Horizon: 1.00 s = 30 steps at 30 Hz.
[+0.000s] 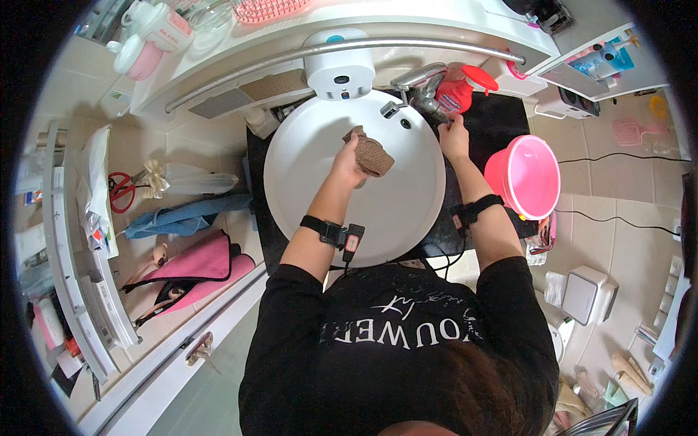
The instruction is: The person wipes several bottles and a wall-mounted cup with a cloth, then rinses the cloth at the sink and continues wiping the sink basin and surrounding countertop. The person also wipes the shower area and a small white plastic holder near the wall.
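A folded brown textured cloth (372,155) is held in my left hand (349,162), above the white round washbasin (311,218). My right hand (454,136) is at the basin's upper right edge, with its fingertips against the lower end of a metal tap fitting (431,103); whether they grip it is hard to tell. Just behind that hand stands a red pump bottle (457,94). A metal spout (390,109) reaches over the basin's rim, and no water is visible below it.
A pink bucket (531,177) stands right of my right forearm on the black counter (485,122). A metal rail (338,48) and a white shelf (414,24) cross behind the basin. Pink cloths (202,261) and a blue cloth (180,216) hang at the left wall.
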Tool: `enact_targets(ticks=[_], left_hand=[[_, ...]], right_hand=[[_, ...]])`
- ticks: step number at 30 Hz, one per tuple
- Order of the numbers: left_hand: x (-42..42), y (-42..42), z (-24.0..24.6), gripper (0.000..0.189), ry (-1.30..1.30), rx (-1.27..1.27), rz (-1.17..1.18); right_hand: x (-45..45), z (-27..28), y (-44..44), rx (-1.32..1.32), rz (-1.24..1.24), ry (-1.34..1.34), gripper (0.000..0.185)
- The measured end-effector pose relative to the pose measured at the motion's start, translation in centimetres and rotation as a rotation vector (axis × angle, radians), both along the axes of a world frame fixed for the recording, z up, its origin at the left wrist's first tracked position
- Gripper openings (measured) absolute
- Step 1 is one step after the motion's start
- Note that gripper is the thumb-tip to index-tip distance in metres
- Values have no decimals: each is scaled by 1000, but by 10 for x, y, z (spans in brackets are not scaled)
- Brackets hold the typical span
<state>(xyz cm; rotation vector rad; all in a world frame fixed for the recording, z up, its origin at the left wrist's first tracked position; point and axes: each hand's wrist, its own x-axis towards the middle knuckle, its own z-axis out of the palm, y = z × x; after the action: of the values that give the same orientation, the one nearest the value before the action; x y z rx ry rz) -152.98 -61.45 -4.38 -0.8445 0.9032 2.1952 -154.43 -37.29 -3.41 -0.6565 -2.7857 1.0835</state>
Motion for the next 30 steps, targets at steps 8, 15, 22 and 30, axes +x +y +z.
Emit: enact_targets(ticks=[8,15,22,30], left_hand=[[-6,3,-20,43,-22,-23,48],[-11,2,-8,47,36,90,115],[-12,23,-19,27,192,29,346],[6,16,-23,34,246,159,280]], right_hand=[[4,9,-1,-34,-2,26,33],[24,15,-45,200,233,573,34],[14,-16,-143,-1075,163,-86,31],[3,10,-161,-547,242,-89,37]])
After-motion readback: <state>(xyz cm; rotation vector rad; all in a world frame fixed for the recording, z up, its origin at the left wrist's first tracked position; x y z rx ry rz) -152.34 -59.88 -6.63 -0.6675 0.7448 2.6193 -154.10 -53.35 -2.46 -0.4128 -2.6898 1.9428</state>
